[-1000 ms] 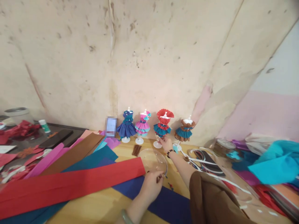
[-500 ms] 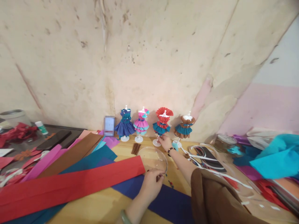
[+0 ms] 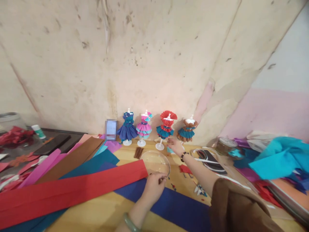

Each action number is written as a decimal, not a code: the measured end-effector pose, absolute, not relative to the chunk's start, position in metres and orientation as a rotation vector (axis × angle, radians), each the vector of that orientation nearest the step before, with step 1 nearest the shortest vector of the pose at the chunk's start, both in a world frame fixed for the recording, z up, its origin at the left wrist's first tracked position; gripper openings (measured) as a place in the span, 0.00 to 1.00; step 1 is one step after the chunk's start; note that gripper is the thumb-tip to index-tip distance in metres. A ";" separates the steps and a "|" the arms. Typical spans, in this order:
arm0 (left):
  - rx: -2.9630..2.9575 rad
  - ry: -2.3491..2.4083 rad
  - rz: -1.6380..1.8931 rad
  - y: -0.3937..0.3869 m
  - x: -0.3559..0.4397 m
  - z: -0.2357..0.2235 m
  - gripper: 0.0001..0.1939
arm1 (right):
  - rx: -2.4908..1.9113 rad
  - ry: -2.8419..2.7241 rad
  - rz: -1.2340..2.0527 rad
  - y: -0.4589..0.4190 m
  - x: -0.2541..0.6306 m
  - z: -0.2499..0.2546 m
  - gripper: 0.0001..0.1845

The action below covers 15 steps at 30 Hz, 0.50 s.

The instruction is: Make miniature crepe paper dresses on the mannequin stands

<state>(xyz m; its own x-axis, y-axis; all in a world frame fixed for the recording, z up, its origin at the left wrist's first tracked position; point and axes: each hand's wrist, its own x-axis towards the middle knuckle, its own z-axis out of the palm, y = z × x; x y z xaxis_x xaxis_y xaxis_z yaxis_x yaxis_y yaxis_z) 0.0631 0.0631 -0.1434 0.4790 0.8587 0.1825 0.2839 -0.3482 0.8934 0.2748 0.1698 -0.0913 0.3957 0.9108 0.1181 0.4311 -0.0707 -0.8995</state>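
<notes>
Four-stand row along the wall: a blue-teal dress (image 3: 127, 127), a pink dress (image 3: 144, 125), a red-teal dress (image 3: 165, 125) and a brown-teal dress (image 3: 187, 130), each on a small white mannequin. My right hand (image 3: 176, 147) is between the last two stands, just right of the red-teal one's pole and apart from it. Its fingers look loosely parted, with nothing visible in them. My left hand (image 3: 154, 186) is closed in a pinch at the near rim of a clear round dish (image 3: 155, 162). Whatever its fingertips hold is too small to make out.
A long red strip (image 3: 72, 188) crosses a dark blue strip (image 3: 178, 206) on the wooden table. Brown sticks (image 3: 138, 152) lie behind the dish. At right are a glass jar (image 3: 227, 146) and crumpled turquoise paper (image 3: 277, 158); at left, a glue stick (image 3: 38, 132).
My right hand has drawn back from the red-teal dress's stand, slightly to the right. My left hand keeps its pinch by the dish rim. The view has shifted a little.
</notes>
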 end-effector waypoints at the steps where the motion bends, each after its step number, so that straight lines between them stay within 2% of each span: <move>1: 1.875 0.957 0.849 0.063 0.063 -0.143 0.15 | -1.676 -1.178 0.627 0.168 0.279 -0.083 0.17; 10: 1.891 0.963 0.830 0.063 0.062 -0.142 0.15 | -1.486 -1.102 0.436 0.166 0.301 0.008 0.16; 15: 1.881 0.946 0.839 0.065 0.062 -0.146 0.15 | -1.416 -1.177 0.406 0.162 0.290 0.031 0.18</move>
<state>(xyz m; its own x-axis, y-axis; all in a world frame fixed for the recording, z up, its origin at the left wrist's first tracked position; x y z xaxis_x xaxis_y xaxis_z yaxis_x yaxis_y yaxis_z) 0.0623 0.0652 -0.1457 0.4895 0.8525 0.1837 0.2843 -0.3551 0.8905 0.2903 0.1620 0.0314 0.4293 0.8187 0.3813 0.4088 0.2003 -0.8904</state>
